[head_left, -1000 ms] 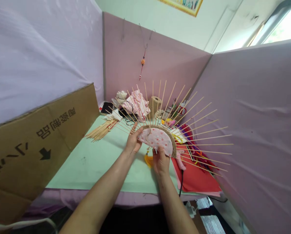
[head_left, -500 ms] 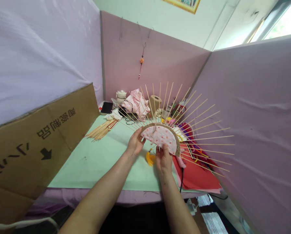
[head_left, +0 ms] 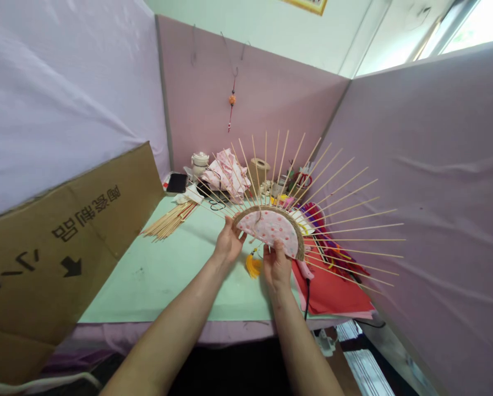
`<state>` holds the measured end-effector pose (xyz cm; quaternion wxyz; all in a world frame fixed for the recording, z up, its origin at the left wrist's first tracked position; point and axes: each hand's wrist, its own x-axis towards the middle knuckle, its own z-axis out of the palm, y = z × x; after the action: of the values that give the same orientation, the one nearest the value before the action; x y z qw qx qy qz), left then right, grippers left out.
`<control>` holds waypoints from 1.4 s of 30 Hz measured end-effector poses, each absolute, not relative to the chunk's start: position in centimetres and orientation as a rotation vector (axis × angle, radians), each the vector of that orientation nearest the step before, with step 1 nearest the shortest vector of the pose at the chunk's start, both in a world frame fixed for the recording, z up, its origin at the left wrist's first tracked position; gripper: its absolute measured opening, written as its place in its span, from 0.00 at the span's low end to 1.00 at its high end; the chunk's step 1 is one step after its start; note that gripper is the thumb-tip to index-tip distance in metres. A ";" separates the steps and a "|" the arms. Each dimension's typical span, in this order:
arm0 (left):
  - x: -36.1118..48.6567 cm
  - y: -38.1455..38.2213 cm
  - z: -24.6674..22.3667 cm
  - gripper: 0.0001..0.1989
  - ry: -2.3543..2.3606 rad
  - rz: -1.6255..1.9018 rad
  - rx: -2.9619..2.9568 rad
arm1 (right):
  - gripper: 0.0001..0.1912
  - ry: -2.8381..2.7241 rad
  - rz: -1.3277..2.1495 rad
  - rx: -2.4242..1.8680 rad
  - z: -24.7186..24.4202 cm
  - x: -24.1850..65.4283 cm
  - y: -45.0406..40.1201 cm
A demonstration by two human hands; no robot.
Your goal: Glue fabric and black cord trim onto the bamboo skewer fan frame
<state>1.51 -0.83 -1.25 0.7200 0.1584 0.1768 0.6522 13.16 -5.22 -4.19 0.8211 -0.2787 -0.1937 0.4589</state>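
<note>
Between my hands, above the table, is a half-round craft piece (head_left: 271, 224) covered in pink dotted fabric. Twine edges its curve, and thin wooden sticks fan out from it. My left hand (head_left: 229, 242) grips its left end, the thumb near the twine rim. My right hand (head_left: 278, 264) pinches the straight lower edge toward the right, with the thumb on the fabric. A yellow tassel (head_left: 253, 266) shows just left of my right hand, below the straight edge. Fingers behind the piece are partly hidden.
On the green table top (head_left: 155, 291) lie a bundle of sticks (head_left: 170, 221), a phone (head_left: 177, 182), crumpled pink fabric (head_left: 229, 171) and red sheets (head_left: 333, 291). A twine roll (head_left: 259, 169) stands behind. A cardboard panel (head_left: 102, 242) borders the left; a pink glue gun (head_left: 305, 269) lies right.
The fan-like piece has tilted slightly, its sticks spreading a little wider in view. Both hands keep their hold. The camera view has shifted slightly.
</note>
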 end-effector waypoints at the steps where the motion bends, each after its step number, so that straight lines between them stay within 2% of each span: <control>1: 1.6 -0.9 -1.3 0.15 0.398 1.433 0.349 | 0.23 -0.419 0.970 -0.594 -4.2 13.3 -5.2; 6: 1.7 -0.8 -1.7 0.08 0.429 1.491 0.392 | 0.23 -0.422 0.977 -0.578 -4.1 13.6 -5.2; 10: 1.5 -0.6 -1.8 0.06 0.421 1.492 0.387 | 0.21 -0.469 0.955 -0.614 -4.0 13.5 -5.3; 17: 1.4 -1.4 -0.9 0.19 0.234 1.365 0.369 | 0.21 -0.439 0.973 -0.592 -3.9 13.2 -5.5; 22: 1.9 -1.7 -0.9 0.09 0.401 1.261 0.292 | 0.22 -0.465 0.968 -0.599 -3.5 12.5 -5.8; 28: 1.7 -1.7 -0.3 0.05 0.450 1.276 0.242 | 0.22 -0.483 0.925 -0.660 -3.4 12.2 -6.0; 38: 0.3 -1.6 1.0 0.12 0.544 1.334 0.219 | 0.15 -0.619 0.969 -0.774 -4.0 11.7 -6.3; 42: 0.2 -1.7 0.6 0.15 0.521 1.356 0.267 | 0.17 -0.699 0.956 -0.810 -3.5 11.5 -6.7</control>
<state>0.23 -1.73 0.64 0.7395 0.1216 0.2373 0.6182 11.54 -6.67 -3.55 0.7535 -0.3710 -0.3202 0.4382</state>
